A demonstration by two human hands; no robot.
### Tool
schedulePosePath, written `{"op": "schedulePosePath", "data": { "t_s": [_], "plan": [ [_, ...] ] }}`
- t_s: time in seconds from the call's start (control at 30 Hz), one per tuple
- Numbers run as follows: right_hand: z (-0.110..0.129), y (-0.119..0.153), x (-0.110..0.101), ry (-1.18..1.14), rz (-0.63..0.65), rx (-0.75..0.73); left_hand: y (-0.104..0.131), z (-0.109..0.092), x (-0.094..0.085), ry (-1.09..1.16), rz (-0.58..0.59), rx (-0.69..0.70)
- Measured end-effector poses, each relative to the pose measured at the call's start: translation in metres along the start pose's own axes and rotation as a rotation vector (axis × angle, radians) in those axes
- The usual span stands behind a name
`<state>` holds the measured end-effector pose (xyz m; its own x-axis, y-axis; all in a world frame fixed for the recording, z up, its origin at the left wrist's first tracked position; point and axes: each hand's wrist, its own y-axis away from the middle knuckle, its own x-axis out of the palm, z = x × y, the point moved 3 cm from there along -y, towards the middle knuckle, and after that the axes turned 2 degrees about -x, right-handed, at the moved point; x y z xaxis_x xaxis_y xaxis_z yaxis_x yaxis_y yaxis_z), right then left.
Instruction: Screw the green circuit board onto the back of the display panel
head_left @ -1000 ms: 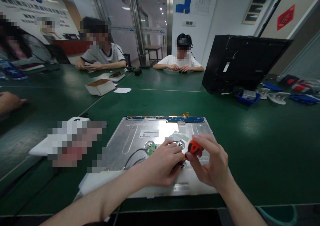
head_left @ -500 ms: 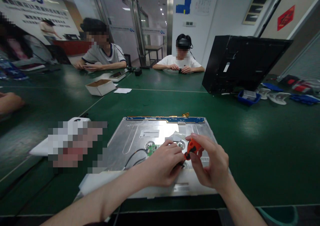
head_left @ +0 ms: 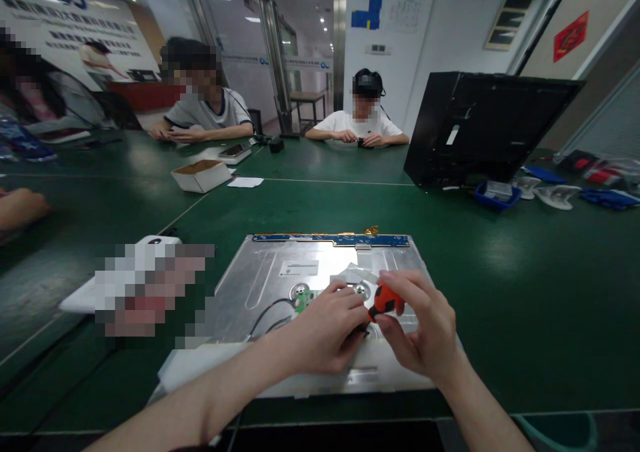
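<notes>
A screwdriver [head_left: 386, 299] with an orange and black handle is pinched between the thumb and fingers of my right hand [head_left: 423, 322]. Its lower end runs down to the fingertips of my left hand [head_left: 334, 325], which is closed over the panel; what those fingers hold is hidden. Under both hands lies a flat silver metal panel [head_left: 260, 265], probably the back of a screen. A blue circuit strip [head_left: 320, 239] runs along its far edge. Beside my left hand a small green circuit board [head_left: 304, 299] with black cables is partly covered.
A large black casing [head_left: 490, 125] stands at the back right, near a blue tray [head_left: 497, 195]. To the left are a white box [head_left: 201, 175] and a white, partly blurred object [head_left: 145, 255]. Several people sit around the green table [head_left: 525, 292].
The screwdriver handle has turned a little, and the fingers of my right hand have shifted slightly around it. My left hand has stayed in place.
</notes>
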<state>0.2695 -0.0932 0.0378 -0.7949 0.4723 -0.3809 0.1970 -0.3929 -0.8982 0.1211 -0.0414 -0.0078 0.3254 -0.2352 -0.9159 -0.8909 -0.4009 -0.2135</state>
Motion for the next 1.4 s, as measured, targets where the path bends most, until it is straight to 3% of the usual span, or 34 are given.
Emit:
{"op": "schedulePosePath", "data": {
  "t_s": [0.23,0.6,0.87,1.4],
  "plan": [
    [0.0004,0.0011,0.0004,-0.028,0.018,0.033,0.0011,0.0008,0.0015,-0.013,-0.004,-0.012],
    [-0.0003,0.0007,0.0007,0.041,-0.040,-0.057,-0.0012,-0.0019,-0.0016,-0.008,0.025,-0.015],
    [-0.0026,0.0078,0.0026,-0.133,-0.021,0.021,-0.0004,-0.0027,-0.0023,-0.011,0.043,-0.035],
    [-0.0015,0.0020,0.0027,0.028,-0.053,-0.040,-0.0004,-0.0002,-0.0005,-0.006,0.038,-0.013]
  ]
}}
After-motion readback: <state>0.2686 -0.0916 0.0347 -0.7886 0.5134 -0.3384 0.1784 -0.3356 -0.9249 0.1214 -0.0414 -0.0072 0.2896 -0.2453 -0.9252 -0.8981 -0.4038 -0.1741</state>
